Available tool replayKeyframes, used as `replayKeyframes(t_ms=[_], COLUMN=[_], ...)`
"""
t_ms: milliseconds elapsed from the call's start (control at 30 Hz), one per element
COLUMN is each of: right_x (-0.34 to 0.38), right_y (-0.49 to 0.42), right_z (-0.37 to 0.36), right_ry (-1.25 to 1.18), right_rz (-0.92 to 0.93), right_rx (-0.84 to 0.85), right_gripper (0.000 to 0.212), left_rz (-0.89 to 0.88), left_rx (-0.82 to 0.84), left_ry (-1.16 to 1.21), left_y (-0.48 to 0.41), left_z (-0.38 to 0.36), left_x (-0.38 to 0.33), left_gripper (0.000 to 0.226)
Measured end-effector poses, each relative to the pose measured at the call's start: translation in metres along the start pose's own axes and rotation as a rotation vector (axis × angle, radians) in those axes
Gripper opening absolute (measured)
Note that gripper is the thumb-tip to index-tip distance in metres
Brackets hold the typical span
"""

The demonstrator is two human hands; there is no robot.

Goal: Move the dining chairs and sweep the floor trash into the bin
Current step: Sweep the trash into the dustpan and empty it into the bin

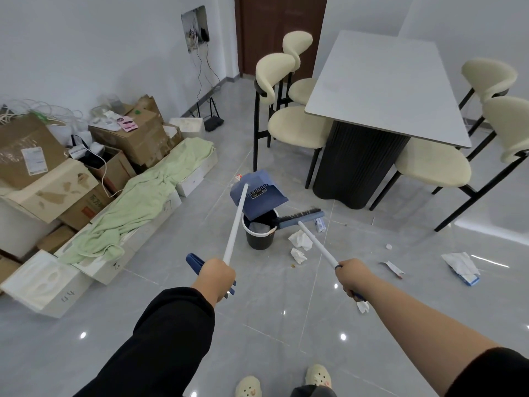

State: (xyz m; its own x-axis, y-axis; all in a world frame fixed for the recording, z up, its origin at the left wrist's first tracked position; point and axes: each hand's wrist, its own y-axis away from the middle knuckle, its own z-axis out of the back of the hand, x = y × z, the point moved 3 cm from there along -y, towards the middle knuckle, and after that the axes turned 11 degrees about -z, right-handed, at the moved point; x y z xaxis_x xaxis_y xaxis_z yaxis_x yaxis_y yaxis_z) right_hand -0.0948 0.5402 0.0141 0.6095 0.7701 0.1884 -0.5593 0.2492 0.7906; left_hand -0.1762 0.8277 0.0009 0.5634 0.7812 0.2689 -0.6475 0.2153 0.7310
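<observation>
Head view, sweep partly done: left hand (216,277) clamped on dustpan (257,193) handle, pan tipped over black bin (259,233) at frame centre; right hand (350,275) gripping broom (300,217) handle; tissues (300,239) and wrappers (461,266) lie unswept centre-right; chairs (297,127) upper right apparently yet to be moved.

Open tile floor (272,325): wide, passable from foreground up to bin (259,237).
Left flank: walled off by cardboard boxes (37,156), white foam cartons (43,282) and draped green cloth (148,193).
Right rear: table (383,87), chairs (294,127) tucked close on both sides, legs narrowing the gaps beneath.
Over bin mouth: tilted dustpan (256,196), broom (300,217) just beside the rim.
Right of bin: scattered paper scraps (300,239), low, probably no hindrance.
</observation>
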Motion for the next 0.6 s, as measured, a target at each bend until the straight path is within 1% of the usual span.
replayKeyframes(t_ms=[67, 133, 233, 300, 400, 500, 600], right_x=[0.0, -0.001, -0.002, -0.002, 0.0, 0.001, 0.002], right_y=[-0.001, -0.001, 0.0, 0.001, 0.006, 0.01, 0.012], right_z=[-0.001, -0.002, -0.002, -0.001, 0.001, 0.0, 0.003], right_ry=[0.003, -0.008, -0.018, -0.023, -0.063, -0.086, 0.044], right_rz=[-0.003, -0.01, -0.012, -0.012, -0.02, -0.016, -0.009], right_rx=[-0.001, -0.006, -0.006, -0.013, -0.024, -0.023, -0.049], right_gripper=[0.018, 0.018, 0.019, 0.019, 0.021, 0.028, 0.03], left_rz=[0.005, 0.013, 0.02, 0.051, 0.195, 0.348, 0.476], left_rx=[-0.003, -0.035, -0.097, -0.191, -0.387, -0.56, -0.671], left_ry=[0.022, 0.107, 0.276, 0.463, 0.715, 0.952, 1.166], left_y=[0.001, 0.0, 0.004, 0.006, 0.007, 0.005, 0.008], left_z=[-0.001, -0.002, 0.001, 0.008, 0.018, 0.019, 0.017], left_x=[0.003, 0.009, 0.017, 0.021, 0.028, 0.039, 0.053], left_gripper=[0.035, 0.034, 0.035, 0.036, 0.034, 0.033, 0.035])
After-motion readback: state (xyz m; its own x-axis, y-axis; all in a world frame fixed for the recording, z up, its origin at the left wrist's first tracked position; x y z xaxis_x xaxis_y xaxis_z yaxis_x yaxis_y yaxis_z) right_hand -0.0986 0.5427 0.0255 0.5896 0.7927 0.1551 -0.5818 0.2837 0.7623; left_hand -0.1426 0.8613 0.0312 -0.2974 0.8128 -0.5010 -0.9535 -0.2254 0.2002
